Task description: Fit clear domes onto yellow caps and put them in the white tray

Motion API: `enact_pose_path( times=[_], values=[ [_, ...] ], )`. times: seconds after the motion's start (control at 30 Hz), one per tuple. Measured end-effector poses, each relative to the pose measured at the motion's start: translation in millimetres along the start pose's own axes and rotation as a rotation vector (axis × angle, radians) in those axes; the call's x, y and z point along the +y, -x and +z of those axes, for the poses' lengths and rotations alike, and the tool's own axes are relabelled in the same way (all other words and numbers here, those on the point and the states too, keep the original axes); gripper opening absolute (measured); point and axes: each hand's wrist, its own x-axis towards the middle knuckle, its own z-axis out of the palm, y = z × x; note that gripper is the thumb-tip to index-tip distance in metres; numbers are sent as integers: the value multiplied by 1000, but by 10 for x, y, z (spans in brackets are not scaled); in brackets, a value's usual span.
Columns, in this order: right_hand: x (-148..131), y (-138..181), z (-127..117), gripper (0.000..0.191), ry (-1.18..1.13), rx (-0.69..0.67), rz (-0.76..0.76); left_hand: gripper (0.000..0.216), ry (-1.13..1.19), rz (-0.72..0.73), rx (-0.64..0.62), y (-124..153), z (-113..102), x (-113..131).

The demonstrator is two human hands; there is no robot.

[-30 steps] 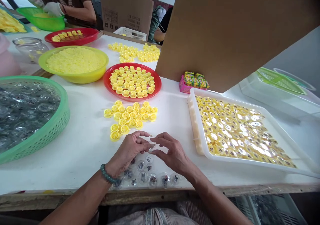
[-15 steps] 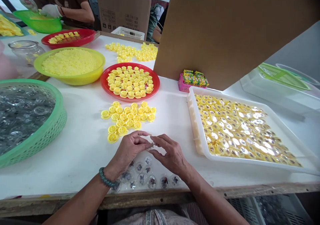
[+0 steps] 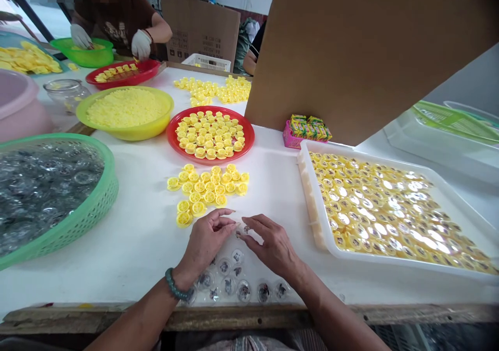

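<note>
Over the front of the table, my left hand (image 3: pixel 208 242) and my right hand (image 3: pixel 273 244) face each other, fingertips a little apart. The right thumb and forefinger pinch a small clear plastic disc (image 3: pixel 244 230) with a dark picture. My left thumb and fingers are curled toward it; what they hold, if anything, is too small to make out. Below the hands lie several similar clear discs (image 3: pixel 244 290) with dark printed pictures. Just beyond the left hand, small yellow cup-shaped plastic pieces (image 3: pixel 209 186) sit in a loose group.
A red plate (image 3: pixel 249 142) of yellow cups and a yellow bowl (image 3: pixel 166 122) of yellow bits stand farther back. On the left is a green basket (image 3: pixel 105 195) of clear pieces; on the right, a white tray (image 3: pixel 317 221) of filled cups. A gloved co-worker (image 3: pixel 141 44) works behind.
My fingertips have drawn slightly apart, and the disc now shows by the right fingers. The view has shifted a little left. The co-worker's gloved hand has moved to the far red plate.
</note>
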Motion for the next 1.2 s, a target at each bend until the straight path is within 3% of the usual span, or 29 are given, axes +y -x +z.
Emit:
enact_pose_path(
  times=[0.07, 0.13, 0.23, 0.37, 0.53, 0.67, 0.8, 1.0, 1.1, 1.2],
  values=[
    [51, -23, -12, 30, -39, -1, 78, 21, -314, 149, 185, -43, -97, 43],
    [82, -67, -6, 29, -83, -22, 127, 14, -566, 282, 290, -93, -203, 92],
    [72, -146, 40, 31, -123, -65, 77, 15, -782, 394, 270, -138, -320, 130],
    [-12, -164, 71, 32, -113, -168, -95, 21, -938, 415, 211, -107, -363, 89],
    [-79, -41, -8, 27, -166, -258, 1, 23, -855, 358, 128, -12, -354, 15],
    [-49, -21, -51, 22, -229, -150, 160, 24, -785, 400, 139, 38, -421, 36],
    [-23, -78, -43, 22, -305, -27, 141, 30, -975, 451, 71, 28, -475, 104],
    [-11, -79, -31, 23, -389, 60, 177, 21, -1058, 367, 36, -5, -164, 105],
    [8, -59, -60, 22, -368, 85, 205, 14, -979, 306, 50, 13, 15, 67],
    [27, -52, -102, 22, -286, 105, 200, 15, -862, 241, 59, 14, 42, 74]
  ],
)
